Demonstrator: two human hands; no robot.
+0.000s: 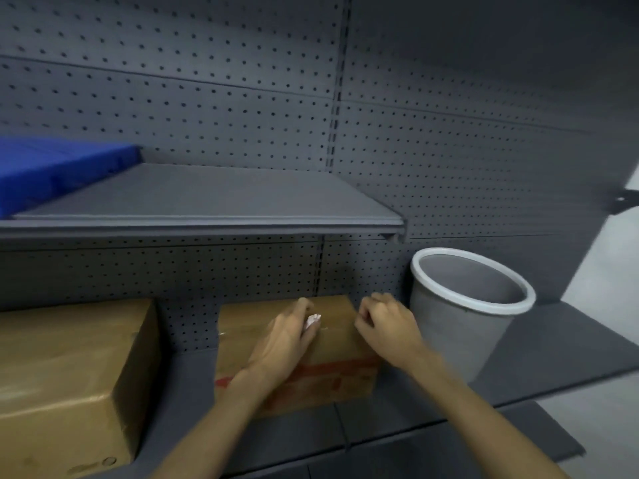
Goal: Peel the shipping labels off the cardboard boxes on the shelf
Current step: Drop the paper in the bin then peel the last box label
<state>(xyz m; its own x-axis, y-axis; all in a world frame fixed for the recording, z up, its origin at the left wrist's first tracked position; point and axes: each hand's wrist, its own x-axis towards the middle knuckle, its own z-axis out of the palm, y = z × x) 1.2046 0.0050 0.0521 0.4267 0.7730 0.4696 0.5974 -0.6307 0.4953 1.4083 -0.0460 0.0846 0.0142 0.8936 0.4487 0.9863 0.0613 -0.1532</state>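
Both forearms enter from the bottom edge, blurred. The left hand (287,337) lies on the smaller cardboard box (332,344), its grip closed on a small crumpled white scrap (312,320), probably label paper; the hand hides most of it. The right hand (383,323) hovers at the box's right top edge with fingers curled; whether it pinches anything cannot be made out. A red printed band crosses the box's front, unreadable. The larger box (69,368) at left is cut off. Both sit on the lower shelf (539,354) beside a grey bin (463,305). Above, a blue crate (52,167) is cropped.
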